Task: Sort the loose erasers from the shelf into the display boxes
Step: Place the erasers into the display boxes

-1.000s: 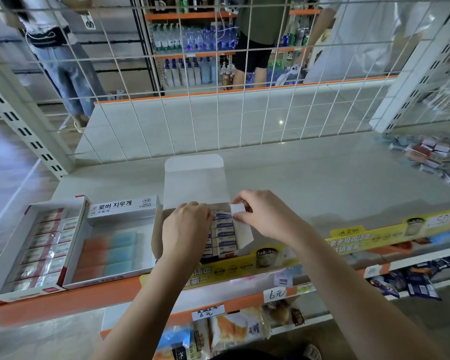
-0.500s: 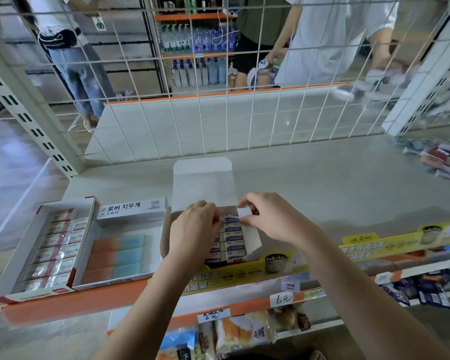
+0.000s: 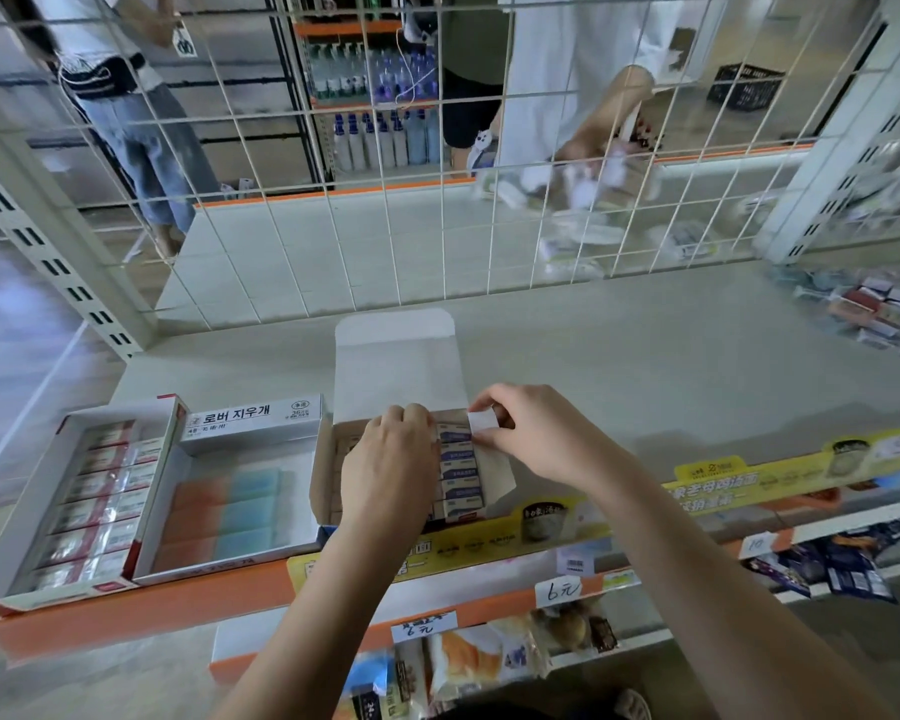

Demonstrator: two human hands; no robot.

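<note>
white eraser [image 3: 481,421] pinched in right hand [image 3: 533,433] grip above open box [image 3: 328,459].

views: one, head-worn, wide-angle
facing: forward and down over the shelf [image 3: 619,356], through the wire grid [image 3: 385,200] behind
nearness: close, both forearms reach in from the bottom edge
shared: none, single view

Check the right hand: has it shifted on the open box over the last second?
No. The right hand still pinches the side flap at the far right corner of the box.
</note>
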